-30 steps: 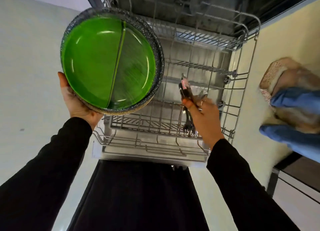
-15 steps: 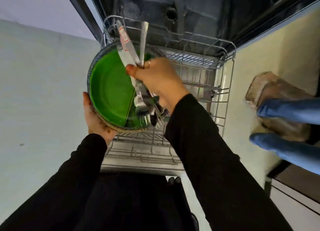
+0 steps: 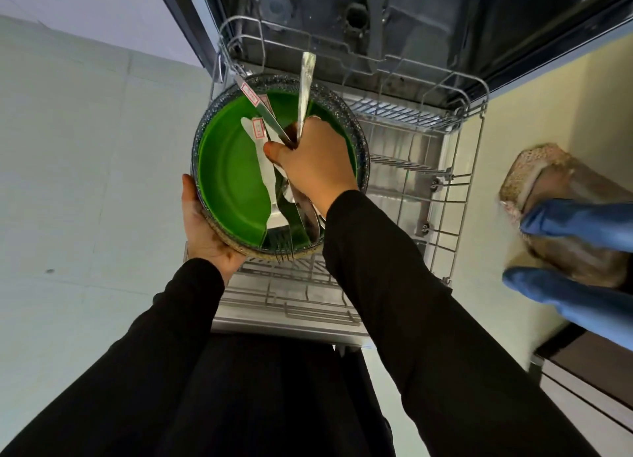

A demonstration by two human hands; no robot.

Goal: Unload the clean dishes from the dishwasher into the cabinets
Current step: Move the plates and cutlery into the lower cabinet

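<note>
Since a second ago, lifted clear of the dishwasher rack [image 3: 442, 168] and now over the green plate [image 3: 233, 182]: a bundle of cutlery [image 3: 274, 127], clamped in the right hand [image 3: 315, 162]. Since half a second ago, lowered a little further across the plate, handles fanned wider.

Right hand grip: fingers and thumb curled tight round the middle of the bundle. Left hand [image 3: 205, 230] grip: palm under the plate's near-left edge, thumb curled up over the rim, holding it.

Counted: one stack of plates, green one on top with a speckled dark rim around it and a pale edge showing beneath; how many plates in the stack, cannot tell. At least four pieces of cutlery: two flat handles with red-and-white stickers, one plain silver handle [image 3: 306, 90], one fork [image 3: 282, 244] with tines visible. More perhaps hidden under the hand.

Long axis of the bundle roughly away-to-near across the plate. Handles pointing away, toward the dishwasher's open tub; tines and other working ends pointing back toward the body, reaching the plate's near rim. Silver handle nearly straight, stickered handles slanting up-left.

Stack held level above the left part of the pulled-out rack. Off to the right, a second person's blue-trousered legs [image 3: 575, 223] on a brown mat [image 3: 534, 168].
</note>
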